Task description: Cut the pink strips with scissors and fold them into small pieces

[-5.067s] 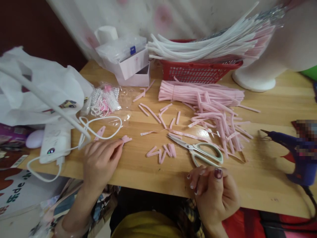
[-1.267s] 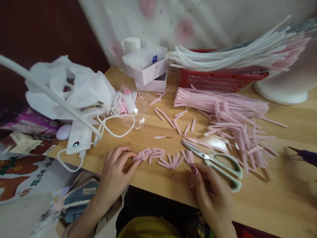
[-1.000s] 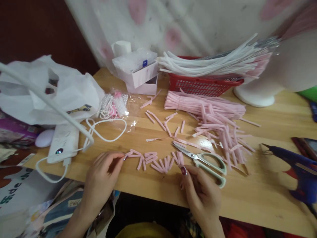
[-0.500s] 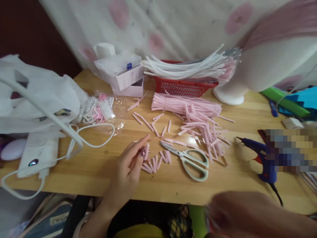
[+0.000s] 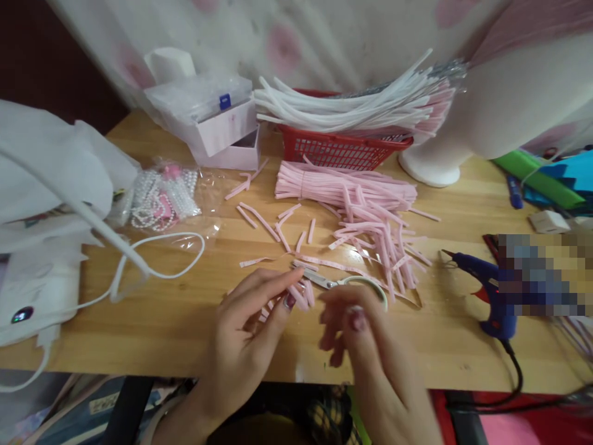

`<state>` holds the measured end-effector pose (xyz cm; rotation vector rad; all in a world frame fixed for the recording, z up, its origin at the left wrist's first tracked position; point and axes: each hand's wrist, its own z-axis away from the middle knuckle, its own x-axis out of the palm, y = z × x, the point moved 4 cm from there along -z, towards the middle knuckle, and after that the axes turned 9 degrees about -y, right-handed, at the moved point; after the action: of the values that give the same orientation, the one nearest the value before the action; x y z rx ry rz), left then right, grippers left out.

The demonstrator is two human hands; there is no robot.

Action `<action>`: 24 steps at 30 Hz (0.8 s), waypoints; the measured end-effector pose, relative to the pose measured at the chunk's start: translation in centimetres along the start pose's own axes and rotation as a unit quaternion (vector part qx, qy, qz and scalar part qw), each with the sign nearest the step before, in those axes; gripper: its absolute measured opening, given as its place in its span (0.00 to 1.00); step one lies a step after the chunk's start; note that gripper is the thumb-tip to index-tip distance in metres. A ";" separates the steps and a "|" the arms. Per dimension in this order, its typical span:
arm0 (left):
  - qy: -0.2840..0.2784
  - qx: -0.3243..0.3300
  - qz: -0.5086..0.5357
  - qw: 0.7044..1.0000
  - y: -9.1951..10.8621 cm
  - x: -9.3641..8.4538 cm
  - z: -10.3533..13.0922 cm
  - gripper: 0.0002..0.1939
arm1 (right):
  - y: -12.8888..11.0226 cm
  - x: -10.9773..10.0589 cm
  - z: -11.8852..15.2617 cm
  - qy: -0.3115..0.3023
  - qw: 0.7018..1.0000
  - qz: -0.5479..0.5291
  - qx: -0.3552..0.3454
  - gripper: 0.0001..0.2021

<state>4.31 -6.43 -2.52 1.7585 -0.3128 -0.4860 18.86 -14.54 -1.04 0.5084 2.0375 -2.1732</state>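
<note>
My left hand (image 5: 259, 327) is closed, with a short pink pipe cleaner piece (image 5: 298, 296) pinched between thumb and fingertips. To its right, my right hand (image 5: 370, 346) hovers over the table's front part, fingers loosely curled and apart, and nothing shows in them. Scissors (image 5: 324, 281) with pale handles lie just beyond, partly covered by the right hand. More short pink pieces (image 5: 266, 309) are on the table, mostly hidden behind the left hand. A pink measuring tape (image 5: 324, 262) stretches behind the scissors. Bent pink pipe cleaners (image 5: 384, 235) form a loose heap farther back.
A pink pipe cleaner bundle (image 5: 319, 183) lies before a red basket (image 5: 338, 151) of white stems. At right are a blue glue gun (image 5: 482, 275) and a white mannequin stand (image 5: 430, 170). Bagged beads (image 5: 167, 194), white boxes (image 5: 227, 133) and a white cable (image 5: 201, 247) occupy the left.
My right hand has come from the lower right to beside the left hand. The left hand, still pinching the pink piece, has moved slightly right. The view has shifted a little.
</note>
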 end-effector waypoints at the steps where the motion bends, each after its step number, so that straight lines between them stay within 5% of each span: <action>1: -0.008 0.012 -0.021 1.000 0.2 0.1 0.0 0.20 | 0.5 0.7 -0.7 -0.026 0.998 -0.045 0.024 0.14; 7: -0.024 0.080 -0.140 0.987 1.0 0.6 -0.4 0.22 | 2.4 3.0 -2.3 -0.088 0.942 -0.300 0.118 0.16; 14: -0.016 0.069 -0.150 0.986 0.4 0.6 -0.3 0.23 | 3.1 3.2 -2.5 -0.092 0.939 -0.313 0.106 0.17; 24: -0.026 -0.133 0.113 0.984 -1.4 0.6 -0.7 0.10 | 3.4 3.2 -2.8 -0.045 0.956 -0.290 0.033 0.18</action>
<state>5.10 -5.77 -3.79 1.4314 -0.4578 -0.3907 17.36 -11.67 -5.41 -0.2212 2.2758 -2.5090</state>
